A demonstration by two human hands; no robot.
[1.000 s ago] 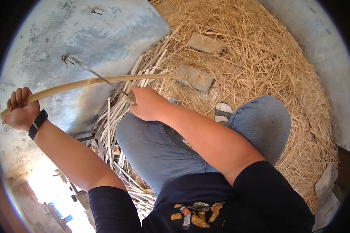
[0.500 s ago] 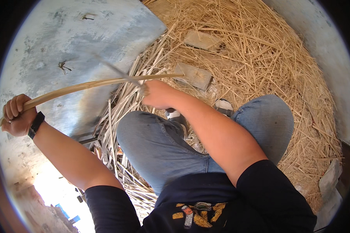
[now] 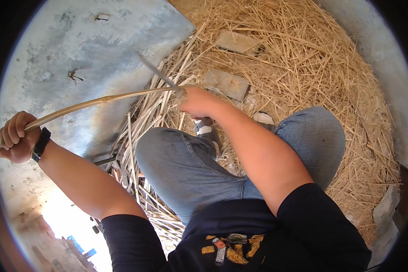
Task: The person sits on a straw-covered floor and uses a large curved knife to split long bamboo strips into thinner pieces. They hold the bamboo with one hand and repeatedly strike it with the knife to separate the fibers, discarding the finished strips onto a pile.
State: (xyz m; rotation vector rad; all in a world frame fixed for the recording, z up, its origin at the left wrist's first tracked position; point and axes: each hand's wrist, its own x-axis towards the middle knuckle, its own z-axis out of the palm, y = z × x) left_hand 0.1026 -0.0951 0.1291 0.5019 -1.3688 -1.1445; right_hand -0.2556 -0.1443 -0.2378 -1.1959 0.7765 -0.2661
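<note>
A long, pale bamboo strip [image 3: 90, 100] runs in a bow across the upper left. My left hand [image 3: 19, 136], with a black band at the wrist, is wrapped round its left end. Near the strip's far right part is my right hand [image 3: 192, 102], closed on a knife [image 3: 158, 72] with a narrow grey blade. The blade crosses the strip just beside the fist and points up and left. Its handle is hidden in my fingers, and I cannot tell how deep the edge sits in the strip.
Straw-like shavings [image 3: 299, 59] cover the floor ahead and right, with two flat bricks, a nearer brick [image 3: 229, 85] and a farther brick [image 3: 238, 41], among them. A pile of split strips [image 3: 140, 118] lies beside my left knee. The blue-grey wall [image 3: 113, 36] rises at the left.
My right hand and the knife have moved a little to the right along the strip. The left hand keeps its grip and has hardly moved.
</note>
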